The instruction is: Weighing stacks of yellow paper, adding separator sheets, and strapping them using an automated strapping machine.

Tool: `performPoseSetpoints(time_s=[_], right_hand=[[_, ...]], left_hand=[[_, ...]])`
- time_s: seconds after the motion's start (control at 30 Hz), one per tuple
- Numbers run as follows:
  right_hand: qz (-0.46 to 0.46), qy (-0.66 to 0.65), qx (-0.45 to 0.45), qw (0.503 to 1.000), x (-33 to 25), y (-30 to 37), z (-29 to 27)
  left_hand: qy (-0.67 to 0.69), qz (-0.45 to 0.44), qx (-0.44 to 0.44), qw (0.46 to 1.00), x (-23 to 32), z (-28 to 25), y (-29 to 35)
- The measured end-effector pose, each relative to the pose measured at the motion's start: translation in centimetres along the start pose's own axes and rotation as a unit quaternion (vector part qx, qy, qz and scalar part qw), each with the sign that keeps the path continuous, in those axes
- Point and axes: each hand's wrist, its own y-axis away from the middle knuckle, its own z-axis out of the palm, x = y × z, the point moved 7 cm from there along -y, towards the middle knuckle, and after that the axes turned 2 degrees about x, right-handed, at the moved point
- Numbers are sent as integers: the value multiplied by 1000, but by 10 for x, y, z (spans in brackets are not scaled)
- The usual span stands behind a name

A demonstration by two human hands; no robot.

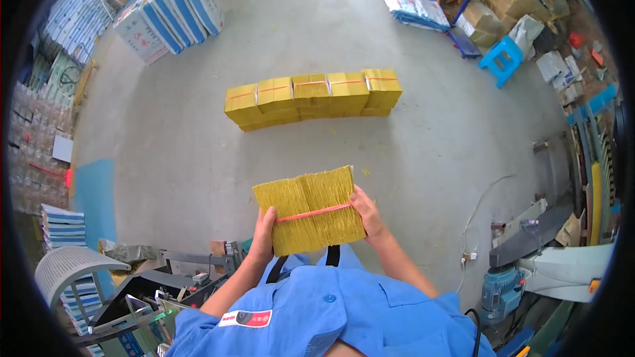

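Bundle [311, 228]: mustard-yellow, blocky, roughly rectangular; visible face finely ridged, with a darker seam near mid-width. One red-orange band [313, 213] crosses it, slanting up to the right. Position: held just in front of the blue shirt [304, 304]. Left grip [265, 230] clamped on its left side, right grip [368, 213] on its right. Similar banded bundles [311, 100] form a row on the grey floor [172, 132] beyond.

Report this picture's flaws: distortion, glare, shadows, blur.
Head view: fisheye distortion bends edges near the black rim; head view: pale sheen on the grey floor near the top, shadows soft; head view: held yellow bundle and its red band look fairly sharp.
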Motion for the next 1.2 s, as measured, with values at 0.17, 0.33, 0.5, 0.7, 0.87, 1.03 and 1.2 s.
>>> performPoseSetpoints(time_s=[0.17, 0.33, 0.5, 0.7, 0.87, 1.03, 1.2], right_hand=[[45, 36, 49, 997, 9, -67, -1], [123, 113, 42, 985, 29, -167, 42], [149, 156, 38, 976, 60, -294, 84], [165, 98, 51, 980, 101, -440, 124], [110, 128, 71, 983, 131, -558, 135], [88, 144, 79, 983, 176, -662, 116], [120, 167, 114, 972, 218, -720, 85]], left_hand=[[-26, -43, 46, 998, 42, -8, -58], [30, -22, 44, 998, 77, -58, -124], [46, -23, 49, 997, 111, -138, -235], [-5, -22, 60, 998, 166, -210, -364], [-50, -57, 52, 996, 185, -268, -479], [-69, -53, 57, 995, 179, -309, -580], [-48, -86, 61, 993, 153, -341, -656]])
